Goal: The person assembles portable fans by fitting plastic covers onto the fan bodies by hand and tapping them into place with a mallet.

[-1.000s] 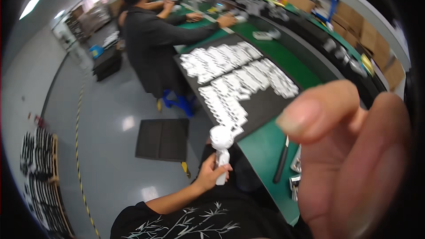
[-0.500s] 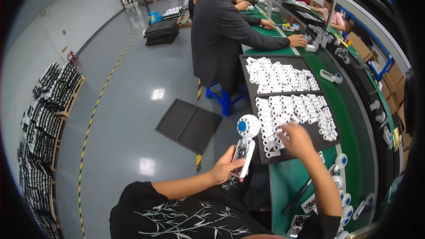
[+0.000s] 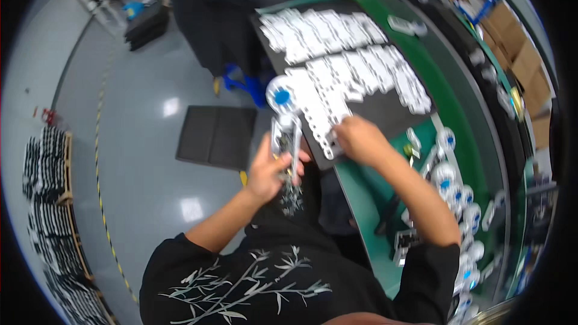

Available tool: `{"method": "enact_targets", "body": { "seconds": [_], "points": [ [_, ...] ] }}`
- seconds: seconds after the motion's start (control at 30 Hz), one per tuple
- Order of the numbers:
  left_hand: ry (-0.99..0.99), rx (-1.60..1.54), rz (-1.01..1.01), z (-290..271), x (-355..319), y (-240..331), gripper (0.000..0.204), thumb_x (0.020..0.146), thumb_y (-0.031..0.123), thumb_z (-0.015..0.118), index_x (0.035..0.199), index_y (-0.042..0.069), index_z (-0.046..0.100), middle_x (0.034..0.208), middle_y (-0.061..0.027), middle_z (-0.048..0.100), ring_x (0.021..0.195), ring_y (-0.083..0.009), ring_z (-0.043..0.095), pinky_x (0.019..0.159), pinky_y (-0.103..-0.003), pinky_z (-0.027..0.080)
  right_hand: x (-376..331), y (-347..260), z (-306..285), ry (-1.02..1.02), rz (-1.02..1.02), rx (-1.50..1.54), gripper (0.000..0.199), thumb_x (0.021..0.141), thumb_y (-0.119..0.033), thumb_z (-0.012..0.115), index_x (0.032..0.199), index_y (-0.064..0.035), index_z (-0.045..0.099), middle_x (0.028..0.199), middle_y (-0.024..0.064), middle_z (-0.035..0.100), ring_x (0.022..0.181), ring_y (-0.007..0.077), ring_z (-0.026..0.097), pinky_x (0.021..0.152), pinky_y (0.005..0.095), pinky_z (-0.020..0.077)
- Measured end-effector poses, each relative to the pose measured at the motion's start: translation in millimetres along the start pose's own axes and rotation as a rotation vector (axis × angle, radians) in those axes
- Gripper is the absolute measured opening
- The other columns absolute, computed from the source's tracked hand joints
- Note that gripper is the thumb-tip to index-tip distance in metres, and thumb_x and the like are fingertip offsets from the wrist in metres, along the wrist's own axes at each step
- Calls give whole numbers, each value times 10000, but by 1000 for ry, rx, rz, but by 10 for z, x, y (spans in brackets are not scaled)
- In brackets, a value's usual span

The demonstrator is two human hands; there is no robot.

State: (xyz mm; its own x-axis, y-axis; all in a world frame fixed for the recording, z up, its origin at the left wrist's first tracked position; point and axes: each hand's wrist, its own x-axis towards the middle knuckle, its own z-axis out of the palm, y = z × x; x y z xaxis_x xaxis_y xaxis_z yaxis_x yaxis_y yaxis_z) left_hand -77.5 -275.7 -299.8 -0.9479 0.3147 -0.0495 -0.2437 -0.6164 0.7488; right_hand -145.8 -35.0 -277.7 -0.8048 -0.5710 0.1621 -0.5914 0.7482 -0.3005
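My left hand point(image 3: 268, 171) is wrapped round the handle of a white handheld fan point(image 3: 283, 97), held upright with its round head and blue centre on top. The handle's open side shows dark inner parts. On the bench to the right, a black divided tray point(image 3: 400, 108) holds many white handle covers point(image 3: 337, 30) laid in rows. My right hand point(image 3: 360, 139) reaches over the tray's near edge. Its fingers are bent together against the nearest covers; blur hides what is between them.
Several similar fans point(image 3: 445, 174) line the green bench point(image 3: 373, 204) beside my right forearm. A conveyor point(image 3: 463, 114) runs beyond them. Another person point(image 3: 217, 18) sits ahead, near a blue stool point(image 3: 244, 81). A dark tray point(image 3: 217, 137) lies on the floor; stacked goods point(image 3: 48, 174) stand far left.
My view has turned, shifting the surroundings up and left. My right hand is now at the tray's near corner, closer to the fan. The left hand still holds the fan.
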Motion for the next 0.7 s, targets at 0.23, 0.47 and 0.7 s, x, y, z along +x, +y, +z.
{"method": "enact_targets", "body": {
  "seconds": [0.23,0.47,0.7],
  "points": [
    [-13,-76,-45,-76,65,32,504,881,26,537,1307,91,274,1029,-204,580,823,-271,644,601,-390,573,-102,668,-270,92,422,2,124,820,-120,583,914,-79,653,870,143,619,886,329,612,756,425,508],
    [-42,-49,-72,44,150,-122,542,866,7,548,1314,107,261,1043,-178,568,862,-282,644,631,-425,588,113,709,-4,276,251,12,169,825,-163,652,965,-70,635,880,106,580,886,301,584,765,393,489],
    [-148,4,-106,262,253,-164,570,856,5,563,1315,111,241,1048,-164,555,872,-274,640,646,-428,585,142,718,0,209,210,-159,170,842,-166,649,977,-67,616,928,124,573,890,279,595,749,381,500]
  ]
}}
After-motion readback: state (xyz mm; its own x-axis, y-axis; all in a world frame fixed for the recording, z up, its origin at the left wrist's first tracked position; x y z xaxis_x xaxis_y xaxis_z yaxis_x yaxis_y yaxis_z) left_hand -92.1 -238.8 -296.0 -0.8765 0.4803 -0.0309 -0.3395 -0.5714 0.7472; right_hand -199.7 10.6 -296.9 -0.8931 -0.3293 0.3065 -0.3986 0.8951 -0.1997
